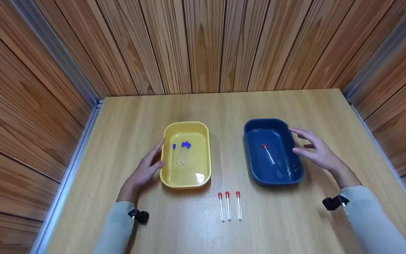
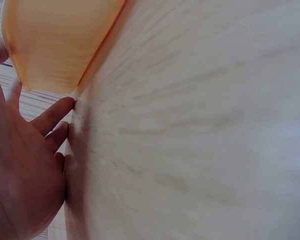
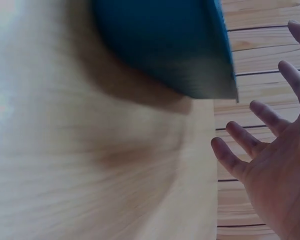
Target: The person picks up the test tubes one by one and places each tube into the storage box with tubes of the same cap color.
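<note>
My left hand point(image 1: 146, 168) is at the left side of a yellow tray point(image 1: 203, 176), fingers extended along its rim. In the left wrist view, the fingers of that hand lie against the outside of the yellow tray point(image 2: 55, 45). Several clear tubes with purple caps point(image 1: 185, 145) lie inside it. On the other side, my right hand point(image 1: 317, 151) is spread beside the right rim of a dark blue tray point(image 1: 259, 176), holding nothing. The right wrist view has its fingers apart from the blue tray wall point(image 3: 160, 45). One red-capped tube point(image 1: 268, 154) lies in the blue tray.
Three red-capped tubes point(image 1: 228, 206) lie side by side on the wooden table point(image 1: 189, 229), in front of and between the trays. Wood-panelled walls point(image 1: 203, 46) enclose the back and both sides, with metal rails point(image 1: 65, 183) along the table's side edges.
</note>
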`<state>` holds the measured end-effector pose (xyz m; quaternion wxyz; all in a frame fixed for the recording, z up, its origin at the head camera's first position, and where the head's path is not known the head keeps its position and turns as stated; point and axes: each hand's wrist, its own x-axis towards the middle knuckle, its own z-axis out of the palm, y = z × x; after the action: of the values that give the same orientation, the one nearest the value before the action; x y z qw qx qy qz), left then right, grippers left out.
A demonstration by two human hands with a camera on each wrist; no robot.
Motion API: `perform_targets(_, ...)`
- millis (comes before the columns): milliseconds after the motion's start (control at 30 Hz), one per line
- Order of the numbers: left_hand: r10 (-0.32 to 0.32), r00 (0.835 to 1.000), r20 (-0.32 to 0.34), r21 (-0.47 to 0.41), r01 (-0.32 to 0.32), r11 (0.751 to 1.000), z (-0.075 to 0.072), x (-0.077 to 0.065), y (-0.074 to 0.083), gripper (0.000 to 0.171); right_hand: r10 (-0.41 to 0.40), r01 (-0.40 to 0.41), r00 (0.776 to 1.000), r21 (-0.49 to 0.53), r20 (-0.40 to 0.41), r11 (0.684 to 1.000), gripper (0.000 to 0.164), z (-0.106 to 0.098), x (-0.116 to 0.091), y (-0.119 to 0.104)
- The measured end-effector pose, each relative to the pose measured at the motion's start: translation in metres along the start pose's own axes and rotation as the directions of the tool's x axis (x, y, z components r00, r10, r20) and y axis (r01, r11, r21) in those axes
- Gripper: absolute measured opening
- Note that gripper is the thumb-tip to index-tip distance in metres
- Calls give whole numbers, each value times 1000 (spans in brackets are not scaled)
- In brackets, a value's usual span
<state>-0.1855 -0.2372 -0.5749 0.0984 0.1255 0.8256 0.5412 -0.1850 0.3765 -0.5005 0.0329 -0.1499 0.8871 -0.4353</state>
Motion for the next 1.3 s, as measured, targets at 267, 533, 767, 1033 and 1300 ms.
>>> perform_targets(267,-15,1000,18,-8,16,1000,-1,0,1,78,70,-70,997,-9,38,998,68,-3,-6,17)
perform_targets(533,-20,1000,12,0,20,1000,-1,0,3,78,71,-74,994,28,77,997,67,-1,-6,25)
perform_targets(767,-14,1000,5,-12,14,1000,0,-1,2,78,67,-70,994,27,84,997,66,-3,-6,27)
perform_targets(1033,-15,1000,15,-5,16,1000,0,-1,2,79,104,-103,988,-20,112,994,70,-5,-9,30)
perform_targets(1300,-30,1000,9,-4,30,1000,0,-1,2,77,121,-110,979,-74,161,991,75,-8,-8,27)
